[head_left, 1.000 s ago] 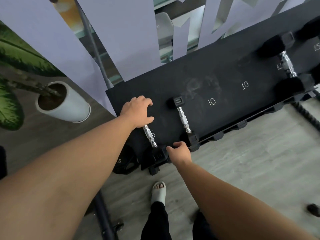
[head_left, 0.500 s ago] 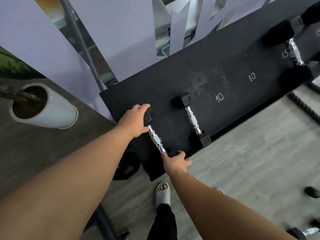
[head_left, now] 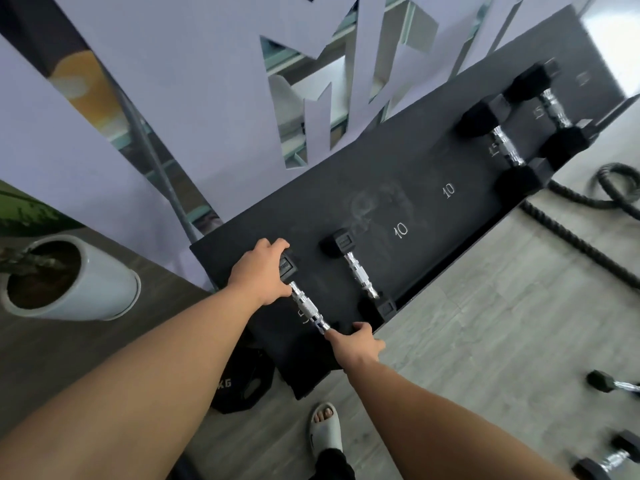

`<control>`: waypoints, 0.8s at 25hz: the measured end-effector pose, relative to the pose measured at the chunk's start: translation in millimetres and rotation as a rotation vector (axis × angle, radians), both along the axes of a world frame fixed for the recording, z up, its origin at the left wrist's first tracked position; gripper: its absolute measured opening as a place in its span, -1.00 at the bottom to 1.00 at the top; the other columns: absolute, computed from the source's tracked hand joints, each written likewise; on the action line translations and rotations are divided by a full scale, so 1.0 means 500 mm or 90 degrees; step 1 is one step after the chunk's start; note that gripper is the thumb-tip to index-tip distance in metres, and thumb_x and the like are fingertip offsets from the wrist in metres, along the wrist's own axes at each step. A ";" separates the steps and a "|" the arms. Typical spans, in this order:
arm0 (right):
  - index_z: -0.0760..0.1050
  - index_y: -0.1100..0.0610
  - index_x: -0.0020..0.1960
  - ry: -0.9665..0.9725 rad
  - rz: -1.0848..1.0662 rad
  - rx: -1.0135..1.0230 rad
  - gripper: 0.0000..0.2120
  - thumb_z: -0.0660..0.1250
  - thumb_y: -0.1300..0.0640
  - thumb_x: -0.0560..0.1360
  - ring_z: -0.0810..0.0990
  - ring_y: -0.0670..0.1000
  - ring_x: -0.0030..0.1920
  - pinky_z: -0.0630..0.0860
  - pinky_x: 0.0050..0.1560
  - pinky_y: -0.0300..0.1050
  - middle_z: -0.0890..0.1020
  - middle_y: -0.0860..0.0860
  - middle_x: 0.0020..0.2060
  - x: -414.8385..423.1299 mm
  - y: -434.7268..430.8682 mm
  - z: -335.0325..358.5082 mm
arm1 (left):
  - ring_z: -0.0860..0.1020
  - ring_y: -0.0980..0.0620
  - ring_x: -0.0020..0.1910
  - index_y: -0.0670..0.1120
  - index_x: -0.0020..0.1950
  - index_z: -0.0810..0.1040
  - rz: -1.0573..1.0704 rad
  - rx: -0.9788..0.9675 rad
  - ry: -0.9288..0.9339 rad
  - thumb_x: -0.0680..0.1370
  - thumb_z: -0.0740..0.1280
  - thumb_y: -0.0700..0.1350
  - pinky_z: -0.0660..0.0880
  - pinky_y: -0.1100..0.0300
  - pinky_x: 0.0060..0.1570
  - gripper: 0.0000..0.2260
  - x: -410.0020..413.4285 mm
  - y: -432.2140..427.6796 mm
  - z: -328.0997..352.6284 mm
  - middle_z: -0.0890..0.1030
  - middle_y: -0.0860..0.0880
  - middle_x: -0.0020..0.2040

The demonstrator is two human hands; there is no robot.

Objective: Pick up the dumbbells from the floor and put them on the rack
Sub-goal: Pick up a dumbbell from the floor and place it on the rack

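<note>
A small dumbbell [head_left: 309, 308] lies on the near left end of the black rack [head_left: 433, 161], its chrome handle bare. The left hand [head_left: 260, 271] cups the far head, fingers curled over it; the right hand [head_left: 354, 341] covers the near head at the rack's front edge, though how tightly it closes is hard to tell. To finish well, square the dumbbell parallel to its neighbouring dumbbell [head_left: 358, 275], keep the near head off the lip, then let go. More dumbbells [head_left: 613, 386] wait on the floor [head_left: 485, 341]
</note>
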State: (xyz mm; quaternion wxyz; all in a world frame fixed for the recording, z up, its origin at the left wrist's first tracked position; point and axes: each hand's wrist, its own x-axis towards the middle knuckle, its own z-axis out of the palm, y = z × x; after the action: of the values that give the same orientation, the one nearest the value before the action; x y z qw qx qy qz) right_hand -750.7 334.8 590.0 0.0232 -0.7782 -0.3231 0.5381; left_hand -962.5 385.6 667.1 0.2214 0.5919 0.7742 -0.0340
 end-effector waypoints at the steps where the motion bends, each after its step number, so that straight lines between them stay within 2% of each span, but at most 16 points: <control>1: 0.36 0.02 0.38 0.007 -0.015 0.013 -0.31 0.49 -0.14 0.34 0.63 0.21 0.00 0.65 0.11 0.12 0.25 0.12 0.28 0.007 0.011 0.017 | 0.54 -0.11 -0.04 0.11 0.40 0.35 -0.016 0.011 0.008 0.32 0.60 0.07 0.54 0.02 -0.17 -0.27 0.011 0.019 0.022 0.45 -0.03 0.18; 4: 0.36 0.01 0.35 0.026 -0.058 0.051 -0.33 0.50 -0.14 0.33 0.61 0.18 -0.01 0.64 0.12 0.13 0.26 0.12 0.27 0.035 0.057 0.062 | 0.55 -0.13 0.01 0.10 0.42 0.35 -0.058 0.046 0.029 0.32 0.60 0.09 0.46 0.05 -0.21 -0.26 0.048 0.083 0.083 0.46 -0.04 0.21; 9: 0.40 0.01 0.32 0.009 -0.086 0.097 -0.34 0.51 -0.15 0.30 0.53 0.17 0.07 0.56 0.25 0.06 0.29 0.12 0.28 0.112 0.181 0.091 | 0.57 -0.15 -0.01 0.10 0.46 0.33 -0.079 0.073 0.037 0.33 0.58 0.10 0.50 0.03 -0.18 -0.25 0.123 0.202 0.125 0.46 -0.06 0.22; 11: 0.40 0.00 0.31 0.005 -0.087 0.107 -0.34 0.51 -0.18 0.30 0.51 0.16 0.06 0.56 0.24 0.06 0.30 0.12 0.28 0.154 0.240 0.085 | 0.57 -0.15 -0.01 0.10 0.45 0.34 -0.079 0.076 0.034 0.33 0.58 0.10 0.50 0.03 -0.17 -0.24 0.165 0.259 0.122 0.46 -0.05 0.21; 17: 0.39 0.01 0.34 -0.006 -0.081 0.105 -0.30 0.49 -0.18 0.28 0.50 0.23 0.21 0.53 0.28 0.11 0.31 0.14 0.29 0.275 0.411 0.043 | 0.53 -0.14 -0.10 0.09 0.41 0.37 -0.085 0.070 0.019 0.30 0.59 0.09 0.47 0.05 -0.22 -0.27 0.282 0.435 0.073 0.46 -0.05 0.17; 20: 0.38 0.01 0.36 -0.010 -0.074 0.092 -0.32 0.48 -0.16 0.32 0.50 0.22 0.19 0.56 0.25 0.11 0.30 0.14 0.30 0.331 0.498 0.017 | 0.51 -0.13 -0.13 0.10 0.41 0.37 -0.080 0.058 0.020 0.30 0.60 0.11 0.46 0.06 -0.22 -0.26 0.335 0.527 0.040 0.47 -0.04 0.17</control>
State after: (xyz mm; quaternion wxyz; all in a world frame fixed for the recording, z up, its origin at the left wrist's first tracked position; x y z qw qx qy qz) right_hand -585.3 583.7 598.3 0.1079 -0.7963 -0.3154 0.5047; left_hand -795.1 649.4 687.2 0.1798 0.6481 0.7397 -0.0217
